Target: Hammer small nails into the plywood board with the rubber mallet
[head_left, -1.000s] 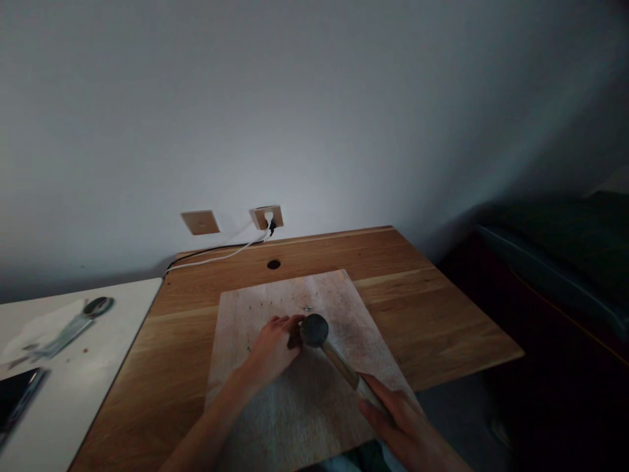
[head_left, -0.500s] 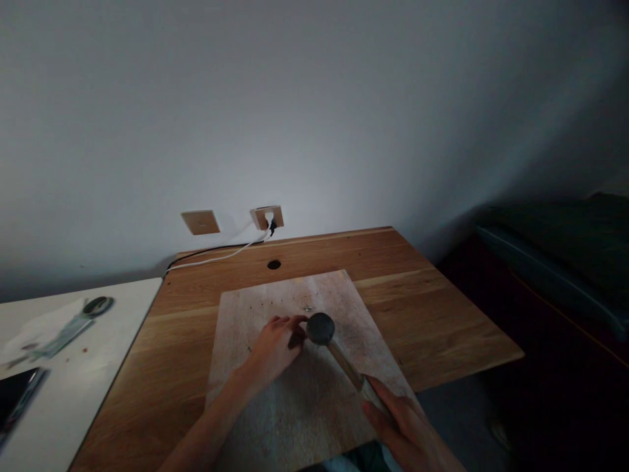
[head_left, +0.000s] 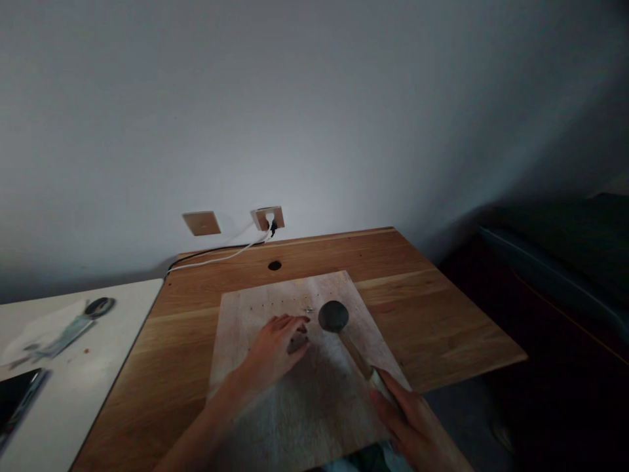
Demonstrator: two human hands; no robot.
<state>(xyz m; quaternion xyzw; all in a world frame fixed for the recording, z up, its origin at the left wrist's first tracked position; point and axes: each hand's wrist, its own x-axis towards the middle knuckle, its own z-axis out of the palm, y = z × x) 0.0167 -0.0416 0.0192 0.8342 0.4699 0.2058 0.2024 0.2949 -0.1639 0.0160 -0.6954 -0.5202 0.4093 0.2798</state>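
A mallet (head_left: 333, 316) with a round dark head and a wooden handle is held in my right hand (head_left: 410, 416), whose fingers wrap round the handle's near end. Its head hangs over the right part of a pale wooden board (head_left: 314, 406). My left hand (head_left: 280, 341) is over the middle of the board, left of the mallet head, fingers curled towards the thumb. Whatever is between those fingers is too small and dark to make out. Just beyond the fingertips lie small shiny metal pieces (head_left: 308, 310). A row of tiny dark dots (head_left: 272, 303) runs along the board's far part.
The board rests on a wooden table (head_left: 442, 314) with a round cable hole (head_left: 274, 265). Cables (head_left: 216, 259) run to a wall socket (head_left: 268, 217). At left, a white table (head_left: 93, 367) holds a tape roll (head_left: 99, 307), a packet (head_left: 71, 334) and a dark device (head_left: 17, 396).
The mallet head has moved right and slightly away from me, apart from my left fingers. My right hand has shifted a little right. The left hand stays nearly in place.
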